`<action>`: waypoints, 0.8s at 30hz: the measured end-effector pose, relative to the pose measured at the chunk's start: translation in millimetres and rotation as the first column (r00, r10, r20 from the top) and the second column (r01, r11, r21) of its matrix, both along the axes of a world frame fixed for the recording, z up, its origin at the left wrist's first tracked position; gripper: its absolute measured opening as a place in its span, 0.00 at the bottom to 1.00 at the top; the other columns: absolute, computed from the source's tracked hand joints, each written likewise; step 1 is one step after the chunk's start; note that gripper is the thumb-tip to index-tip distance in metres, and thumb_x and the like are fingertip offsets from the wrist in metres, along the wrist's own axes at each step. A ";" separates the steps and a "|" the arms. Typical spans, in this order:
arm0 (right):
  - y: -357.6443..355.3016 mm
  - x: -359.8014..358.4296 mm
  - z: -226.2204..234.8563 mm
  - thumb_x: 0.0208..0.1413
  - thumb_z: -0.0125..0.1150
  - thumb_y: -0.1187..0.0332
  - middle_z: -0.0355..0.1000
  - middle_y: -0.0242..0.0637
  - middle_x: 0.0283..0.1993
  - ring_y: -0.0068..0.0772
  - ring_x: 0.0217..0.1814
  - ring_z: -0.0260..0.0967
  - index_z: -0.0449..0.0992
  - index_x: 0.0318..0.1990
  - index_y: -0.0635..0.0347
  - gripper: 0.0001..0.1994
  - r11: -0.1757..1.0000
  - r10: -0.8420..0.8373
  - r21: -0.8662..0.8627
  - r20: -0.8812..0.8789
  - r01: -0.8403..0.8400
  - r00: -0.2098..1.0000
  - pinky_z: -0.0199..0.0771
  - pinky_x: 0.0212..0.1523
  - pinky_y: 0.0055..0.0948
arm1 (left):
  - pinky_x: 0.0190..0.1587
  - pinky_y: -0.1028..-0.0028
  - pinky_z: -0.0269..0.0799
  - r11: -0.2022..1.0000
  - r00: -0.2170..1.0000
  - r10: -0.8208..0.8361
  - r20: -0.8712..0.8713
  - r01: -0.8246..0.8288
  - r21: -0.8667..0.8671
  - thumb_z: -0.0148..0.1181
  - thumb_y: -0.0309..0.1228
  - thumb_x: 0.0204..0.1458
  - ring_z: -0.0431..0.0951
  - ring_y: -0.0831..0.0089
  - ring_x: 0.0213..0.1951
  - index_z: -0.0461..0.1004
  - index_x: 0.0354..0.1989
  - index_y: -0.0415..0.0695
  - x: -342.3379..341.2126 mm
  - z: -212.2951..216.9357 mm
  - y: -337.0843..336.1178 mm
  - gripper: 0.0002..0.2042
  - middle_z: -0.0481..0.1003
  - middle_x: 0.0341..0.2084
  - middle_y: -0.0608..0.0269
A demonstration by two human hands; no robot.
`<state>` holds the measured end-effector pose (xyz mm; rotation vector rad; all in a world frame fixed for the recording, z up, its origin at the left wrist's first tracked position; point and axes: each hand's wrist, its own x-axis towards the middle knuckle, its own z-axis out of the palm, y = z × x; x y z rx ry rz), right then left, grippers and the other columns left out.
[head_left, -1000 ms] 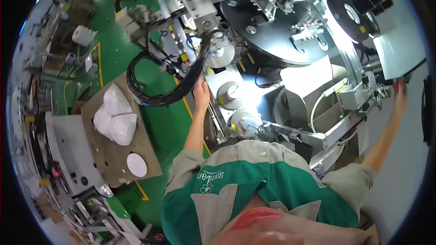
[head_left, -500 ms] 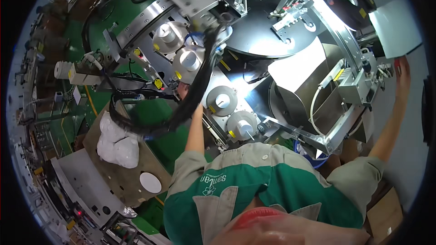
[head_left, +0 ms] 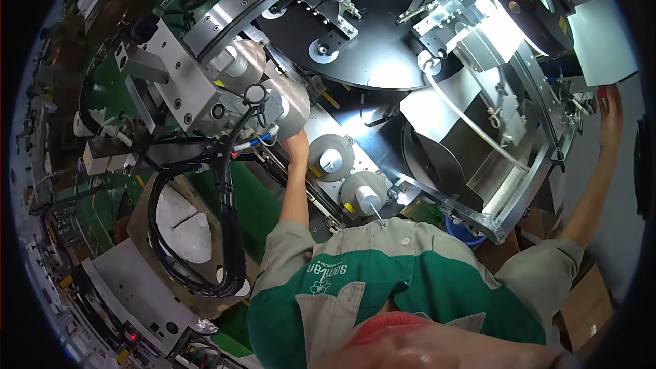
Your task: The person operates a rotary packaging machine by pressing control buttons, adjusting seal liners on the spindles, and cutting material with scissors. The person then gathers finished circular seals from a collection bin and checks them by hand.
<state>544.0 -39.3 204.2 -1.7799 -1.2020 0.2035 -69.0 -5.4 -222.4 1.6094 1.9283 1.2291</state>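
Note:
My left hand [head_left: 297,146] reaches in beside a row of round grey discs with pale cylindrical spools. Its fingers are hidden behind the upper disc [head_left: 290,108], so its grip cannot be made out. Closer to my chest are a third disc [head_left: 331,158] and a fourth disc [head_left: 363,193] with a thin rod sticking out. At the far right my right hand [head_left: 610,111] is raised, fingers stretched out, fingertips at the lower edge of a pale flat panel [head_left: 605,44]. Nothing shows in that hand.
A metal machine arm [head_left: 179,78] hangs close to my left hand, its black cable bundle [head_left: 231,222] looping down. A large black turntable [head_left: 383,34] lies at the back. Another arm head [head_left: 478,48] stands over its right side. White bags [head_left: 184,232] rest at left.
The left machine arm and its cables have swung left and toward me, away from the turntable. The right arm head has moved back and left over the turntable. My hands stay about where they were.

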 end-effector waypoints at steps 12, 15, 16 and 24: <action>4.2 10.5 -1.2 0.58 0.49 0.58 0.56 0.38 0.60 0.31 0.63 0.54 0.63 0.57 0.62 0.23 0.998 0.051 0.032 -0.065 -0.049 0.997 0.56 0.62 0.31 | 0.46 0.57 0.62 0.993 0.999 0.007 0.044 -0.012 0.115 0.52 0.25 0.48 0.70 0.45 0.41 0.72 0.36 0.32 -16.7 -35.6 -2.7 0.10 0.73 0.37 0.42; 1.0 7.3 1.0 0.58 0.48 0.59 0.56 0.38 0.61 0.31 0.63 0.54 0.63 0.57 0.63 0.22 1.000 -0.016 0.009 -0.007 0.016 1.000 0.56 0.63 0.31 | 0.46 0.57 0.62 0.996 0.999 0.005 0.034 -0.009 0.094 0.51 0.24 0.48 0.70 0.44 0.41 0.72 0.36 0.32 -14.9 -33.3 -3.5 0.09 0.72 0.36 0.41; 1.5 21.0 -0.4 0.59 0.48 0.60 0.55 0.38 0.61 0.32 0.63 0.54 0.63 0.57 0.63 0.22 1.000 0.012 -0.021 0.062 -0.011 0.998 0.56 0.63 0.32 | 0.45 0.57 0.62 0.998 1.000 0.008 0.029 -0.009 0.063 0.51 0.24 0.48 0.70 0.44 0.41 0.72 0.36 0.32 -14.3 -31.6 -4.1 0.10 0.72 0.36 0.41; -0.3 25.0 -2.4 0.60 0.45 0.62 0.55 0.42 0.61 0.35 0.63 0.55 0.62 0.57 0.63 0.21 0.998 0.054 -0.032 0.109 -0.051 0.993 0.56 0.63 0.33 | 0.35 0.57 0.65 0.990 0.998 -0.015 -0.061 0.023 0.139 0.51 0.24 0.46 0.71 0.45 0.33 0.72 0.31 0.35 -6.0 -1.6 5.1 0.07 0.73 0.29 0.44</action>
